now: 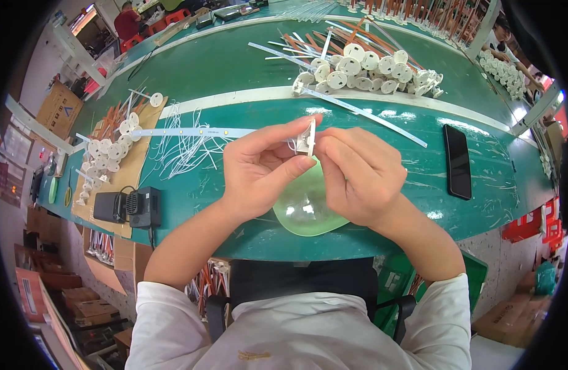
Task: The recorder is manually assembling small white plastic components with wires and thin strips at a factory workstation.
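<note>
My left hand (254,172) is closed around a white plastic end cap (310,139), its round face turned almost edge-on between thumb and fingertips. From behind that hand an LED light strip (180,132) runs out to the left, with small yellow chips along it. Where strip and cap meet is hidden by my fingers. My right hand (365,176) is pinched together against the cap's right side. Whatever its fingertips hold is too small or covered to make out. Beneath both hands lies a translucent green bowl (305,213) on the green table.
Thin white wires (188,151) lie left of my hands. White-capped strips (108,151) rest on cardboard further left, near a black power adapter (145,206). Another heap of capped strips (364,68) lies beyond the white divider (234,98). A black phone (458,161) is at right.
</note>
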